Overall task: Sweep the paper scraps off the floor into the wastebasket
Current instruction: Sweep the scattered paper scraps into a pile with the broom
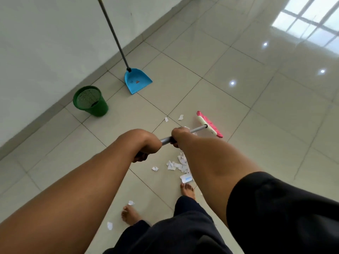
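Note:
My left hand (146,143) and my right hand (178,135) both grip the grey handle (197,129) of a broom. Its pink-bristled head (211,124) rests on the tiled floor beyond my hands. White paper scraps (178,165) lie in a loose cluster under my right forearm, with two more scraps (180,117) ahead near the broom head and others by my bare feet (131,203). A green mesh wastebasket (91,101) stands by the wall at the left.
A blue dustpan (136,80) with a long grey handle leans against the white wall, just right of the wastebasket. My bare feet (187,189) stand on the glossy beige tiles. Open floor stretches to the right, with window glare at the top right.

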The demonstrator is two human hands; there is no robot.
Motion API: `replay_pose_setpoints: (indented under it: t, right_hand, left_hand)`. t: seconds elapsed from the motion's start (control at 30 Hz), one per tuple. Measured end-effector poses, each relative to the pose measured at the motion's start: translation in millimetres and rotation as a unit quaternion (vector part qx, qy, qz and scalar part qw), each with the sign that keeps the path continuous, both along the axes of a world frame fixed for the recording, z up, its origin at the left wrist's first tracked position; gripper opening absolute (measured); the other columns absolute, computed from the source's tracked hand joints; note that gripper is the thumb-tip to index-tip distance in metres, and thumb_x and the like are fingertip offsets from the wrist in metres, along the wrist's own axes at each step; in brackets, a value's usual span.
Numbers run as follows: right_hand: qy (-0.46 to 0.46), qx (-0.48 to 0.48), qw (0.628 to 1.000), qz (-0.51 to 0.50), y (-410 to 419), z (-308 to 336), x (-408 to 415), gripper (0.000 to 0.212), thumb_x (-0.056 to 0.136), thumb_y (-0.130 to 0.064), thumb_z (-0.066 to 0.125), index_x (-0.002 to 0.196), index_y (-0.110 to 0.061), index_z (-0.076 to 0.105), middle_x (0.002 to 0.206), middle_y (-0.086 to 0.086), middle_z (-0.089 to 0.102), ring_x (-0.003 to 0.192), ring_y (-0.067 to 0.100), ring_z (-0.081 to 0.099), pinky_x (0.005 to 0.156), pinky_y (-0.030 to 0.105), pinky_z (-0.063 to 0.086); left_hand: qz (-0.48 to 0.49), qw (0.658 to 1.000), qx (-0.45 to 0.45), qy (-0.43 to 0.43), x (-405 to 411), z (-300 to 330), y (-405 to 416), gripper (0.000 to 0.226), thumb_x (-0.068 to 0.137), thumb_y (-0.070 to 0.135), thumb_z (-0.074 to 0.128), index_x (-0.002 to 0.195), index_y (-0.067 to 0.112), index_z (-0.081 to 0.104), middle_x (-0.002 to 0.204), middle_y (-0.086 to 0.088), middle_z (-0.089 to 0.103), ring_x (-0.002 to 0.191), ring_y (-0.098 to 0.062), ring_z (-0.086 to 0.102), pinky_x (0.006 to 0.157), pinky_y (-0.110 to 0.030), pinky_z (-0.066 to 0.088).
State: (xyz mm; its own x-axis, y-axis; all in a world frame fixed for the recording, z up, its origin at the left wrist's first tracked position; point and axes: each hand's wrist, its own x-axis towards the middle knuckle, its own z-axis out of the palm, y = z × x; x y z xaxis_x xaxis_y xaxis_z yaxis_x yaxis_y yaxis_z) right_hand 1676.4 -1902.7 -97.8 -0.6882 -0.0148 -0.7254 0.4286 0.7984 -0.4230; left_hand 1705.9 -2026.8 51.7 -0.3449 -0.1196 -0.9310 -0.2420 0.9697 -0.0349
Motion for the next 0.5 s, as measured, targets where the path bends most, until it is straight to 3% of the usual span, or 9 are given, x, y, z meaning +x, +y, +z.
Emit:
replay_pose_setpoints:
  t: [0.07, 0.1, 0.17, 0.2, 0.3, 0.4, 0.5]
  right_hand:
    - [0.066, 0.072, 0.985, 0.142, 21, 8, -15, 0.004, 0.096, -0.016, 0.050, 0.099, -0.016, 0.050, 0.080, -0.002, 0.046, 0.072, 0.014, 0.052, 0.045, 0.010, 0.047]
    - [0.051, 0.080, 0.975, 0.203, 28, 7, -23, 0.007, 0.095, -0.016, 0.052, 0.088, -0.016, 0.052, 0.078, -0.003, 0.047, 0.072, 0.015, 0.053, 0.048, 0.011, 0.047]
    - [0.032, 0.077, 0.982, 0.169, 32, 6, -38, 0.028, 0.092, -0.016, 0.059, 0.066, -0.018, 0.047, 0.071, -0.002, 0.051, 0.069, 0.014, 0.057, 0.061, 0.017, 0.048]
    - [0.006, 0.042, 0.995, 0.087, 35, 8, -42, 0.032, 0.092, -0.017, 0.058, 0.064, -0.019, 0.044, 0.072, -0.002, 0.051, 0.064, 0.011, 0.058, 0.061, 0.017, 0.048]
    - [0.011, 0.053, 0.995, 0.083, 35, 1, -49, 0.034, 0.091, -0.018, 0.060, 0.062, -0.016, 0.044, 0.063, -0.002, 0.045, 0.068, 0.014, 0.054, 0.065, 0.020, 0.044]
    - [-0.013, 0.013, 0.998, 0.061, 26, -9, -46, 0.030, 0.089, -0.016, 0.063, 0.062, -0.014, 0.050, 0.061, -0.002, 0.046, 0.070, 0.018, 0.054, 0.067, 0.024, 0.044]
    - [-0.005, 0.046, 0.980, 0.193, 20, -17, -34, 0.034, 0.089, -0.019, 0.062, 0.059, -0.017, 0.047, 0.061, -0.003, 0.047, 0.060, 0.015, 0.051, 0.065, 0.025, 0.043]
  left_hand:
    - [0.029, 1.000, 0.006, -0.005, -11, -3, 19, 0.052, 0.097, 0.045, 0.033, 0.119, -0.001, 0.047, 0.068, -0.007, 0.038, 0.054, -0.020, 0.028, 0.054, -0.028, 0.028]
    - [0.053, 0.999, 0.011, 0.003, -14, -6, 29, 0.054, 0.096, 0.047, 0.033, 0.117, 0.000, 0.049, 0.070, -0.008, 0.038, 0.056, -0.020, 0.028, 0.055, -0.028, 0.028]
    - [0.087, 0.996, -0.002, 0.000, -20, -12, 46, 0.055, 0.096, 0.049, 0.033, 0.116, 0.000, 0.048, 0.073, -0.009, 0.039, 0.058, -0.020, 0.028, 0.057, -0.028, 0.027]
    - [0.105, 0.994, -0.005, -0.003, -23, -16, 51, 0.056, 0.096, 0.049, 0.032, 0.118, 0.000, 0.047, 0.072, -0.008, 0.038, 0.059, -0.020, 0.028, 0.056, -0.027, 0.026]
    - [0.134, 0.991, -0.014, 0.004, -25, -26, 57, 0.045, 0.097, 0.039, 0.032, 0.121, 0.002, 0.043, 0.069, -0.007, 0.037, 0.056, -0.019, 0.028, 0.054, -0.026, 0.025]
    - [0.150, 0.988, -0.032, -0.011, -20, -30, 54, 0.027, 0.094, 0.024, 0.031, 0.110, 0.004, 0.041, 0.063, -0.005, 0.033, 0.051, -0.018, 0.024, 0.051, -0.024, 0.023]
    - [0.186, 0.982, -0.023, -0.029, -5, -30, 47, 0.016, 0.090, 0.019, 0.028, 0.096, 0.008, 0.039, 0.058, -0.003, 0.028, 0.049, -0.016, 0.019, 0.050, -0.023, 0.018]
